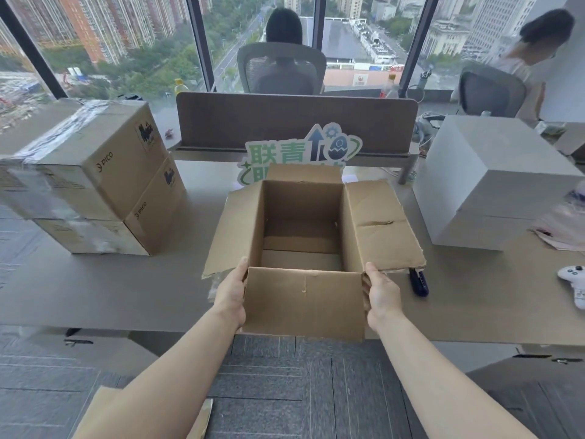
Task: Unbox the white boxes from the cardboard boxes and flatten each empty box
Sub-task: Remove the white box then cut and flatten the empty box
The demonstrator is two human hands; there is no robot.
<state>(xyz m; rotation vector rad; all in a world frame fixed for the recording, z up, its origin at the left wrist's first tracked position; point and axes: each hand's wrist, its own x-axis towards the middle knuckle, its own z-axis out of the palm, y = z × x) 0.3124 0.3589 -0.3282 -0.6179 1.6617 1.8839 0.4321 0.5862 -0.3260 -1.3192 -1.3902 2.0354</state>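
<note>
An open, empty cardboard box point(304, 299) stands at the near edge of the desk point(126, 280), its four flaps spread outward. My left hand point(230, 296) grips its near left corner and my right hand point(381, 296) grips its near right corner, thumbs up along the edges. Two taped cardboard boxes point(95, 172) are stacked on the left of the desk. Two white boxes point(487, 185) are stacked on the right.
A dark blue cutter point(419, 282) lies just right of the open box, and a white game controller point(574, 280) lies further right. A green sign point(304, 150) leans on the desk divider behind. Flat cardboard point(101, 413) lies on the carpet below. Two people sit or stand beyond the divider.
</note>
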